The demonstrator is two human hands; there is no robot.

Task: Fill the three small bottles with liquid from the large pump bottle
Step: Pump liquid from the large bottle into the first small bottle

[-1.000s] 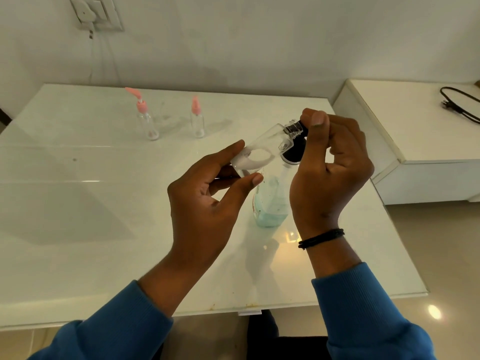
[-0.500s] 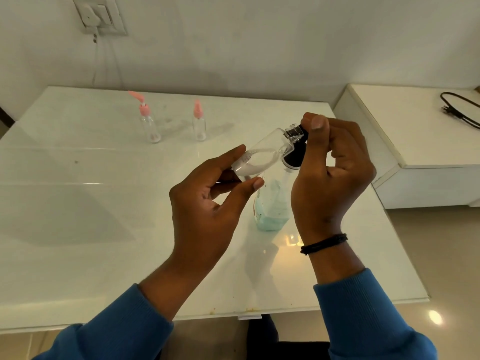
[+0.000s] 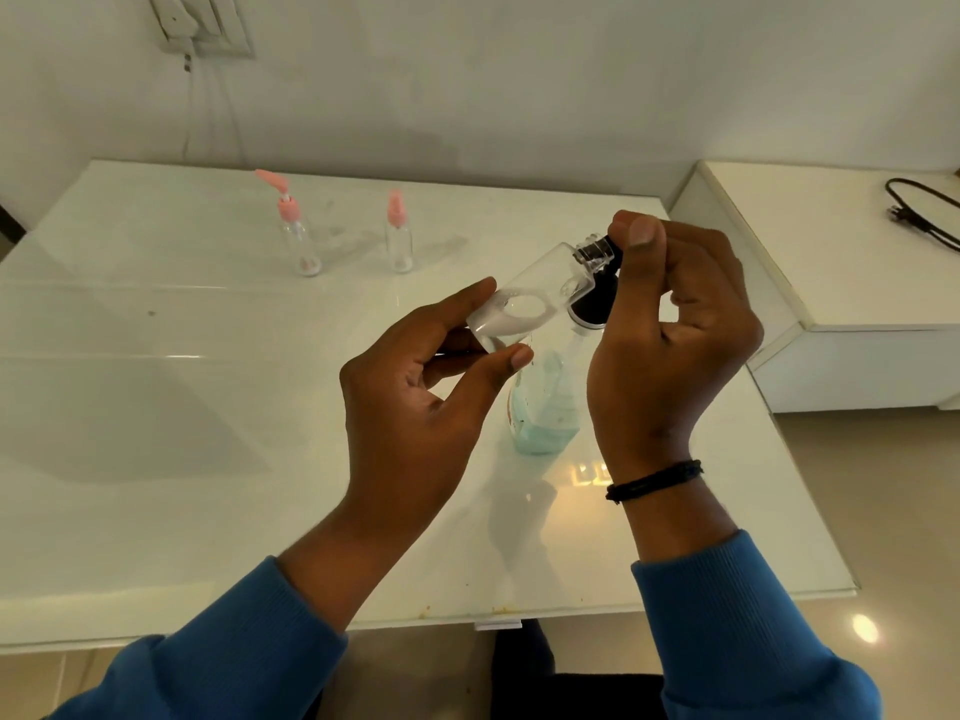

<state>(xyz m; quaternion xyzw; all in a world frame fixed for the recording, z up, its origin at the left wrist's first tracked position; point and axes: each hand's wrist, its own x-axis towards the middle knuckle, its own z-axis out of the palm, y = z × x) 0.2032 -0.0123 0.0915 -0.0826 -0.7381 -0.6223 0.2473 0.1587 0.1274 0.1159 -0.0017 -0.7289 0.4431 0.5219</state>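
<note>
The left hand (image 3: 415,387) held the small clear bottle (image 3: 535,298) tilted above the worktop (image 3: 156,407); the right hand (image 3: 670,324) pinched its cap (image 3: 597,250). Light, slick, probably best gripped by its base

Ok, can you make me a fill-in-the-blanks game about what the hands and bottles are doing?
1. The left hand holds the clear bottle by its ____.
2. The right hand pinches the bottle's ____ cap.
3. Far back on the table stand two small bottles with ____ tops.
4. The big bottle under the hands holds ____ liquid.

Missing words: bottom; black; pink; blue-green
</note>
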